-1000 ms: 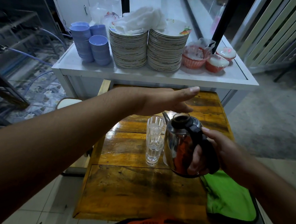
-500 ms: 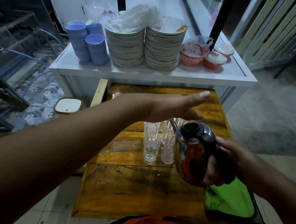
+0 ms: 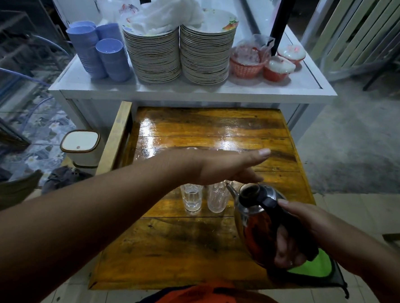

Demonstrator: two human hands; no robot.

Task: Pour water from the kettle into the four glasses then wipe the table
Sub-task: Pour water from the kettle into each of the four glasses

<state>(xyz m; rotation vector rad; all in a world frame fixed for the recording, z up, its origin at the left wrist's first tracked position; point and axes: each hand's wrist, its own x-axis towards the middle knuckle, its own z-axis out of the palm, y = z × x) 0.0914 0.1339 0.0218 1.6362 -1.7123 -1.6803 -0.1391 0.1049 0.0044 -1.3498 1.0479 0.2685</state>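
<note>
My right hand [image 3: 299,230] grips the black handle of a shiny metal kettle [image 3: 253,215], held above the wooden table [image 3: 188,249] with its spout pointing left toward the glasses. Two clear glasses stand side by side: the left glass [image 3: 190,197] has a little water, the right glass [image 3: 217,199] sits just beside the spout. Further glasses lie hidden behind my left hand [image 3: 228,167], which hovers flat and open over them, palm down. A green cloth [image 3: 316,267] lies at the table's near right corner, partly under the kettle.
Behind the table stands a white cart [image 3: 198,93] with two tall plate stacks [image 3: 179,54], blue bowls [image 3: 99,51] and red baskets [image 3: 249,63]. A small white bin [image 3: 81,144] sits on the floor to the left. The table's far half looks wet and glossy.
The kettle and my right hand have shifted right and toward me, uncovering a second glass. My left hand stays stretched over the glasses.
</note>
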